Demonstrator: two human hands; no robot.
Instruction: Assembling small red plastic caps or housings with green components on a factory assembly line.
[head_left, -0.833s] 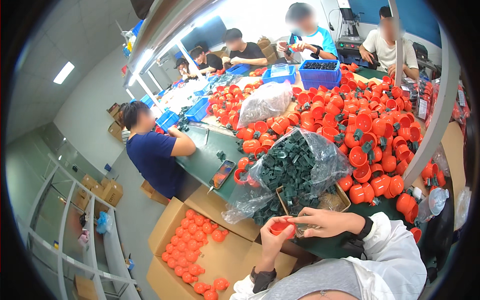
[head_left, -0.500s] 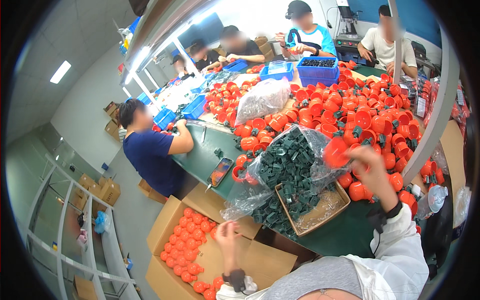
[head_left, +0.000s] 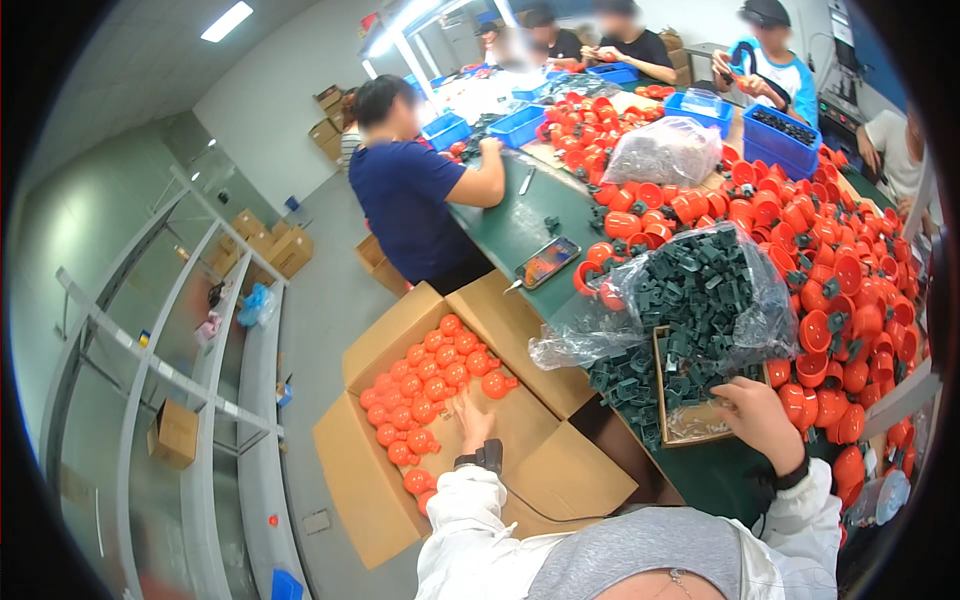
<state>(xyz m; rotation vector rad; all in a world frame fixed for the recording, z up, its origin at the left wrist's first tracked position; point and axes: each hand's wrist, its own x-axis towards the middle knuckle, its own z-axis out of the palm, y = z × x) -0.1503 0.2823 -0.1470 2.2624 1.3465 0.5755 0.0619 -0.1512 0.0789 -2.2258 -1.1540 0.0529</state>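
My left hand (head_left: 472,420) is down in an open carton (head_left: 530,445), fingers stretched out beside rows of round orange cups (head_left: 420,385). One orange cup (head_left: 496,385) lies a little apart from the rows, just beyond those fingers. My right hand (head_left: 760,415) is over a shallow cardboard tray (head_left: 690,428) of small, thin pieces, its fingers bent together. Whatever they pinch is too small to make out. Dark green plastic clips (head_left: 700,290) spill from a clear bag (head_left: 590,345) into and around the tray.
A large heap of orange cups (head_left: 800,260) covers the right of the green table (head_left: 500,235). A phone (head_left: 547,262) lies left of the clips. Blue bins (head_left: 780,140) stand farther back. A person in dark blue (head_left: 415,205) works at the left edge; shelving (head_left: 190,370) stands beyond the carton.
My right hand has left the orange cup it held over the heap and come down to the tray. My left hand has reached farther into the carton. The view has swung left.
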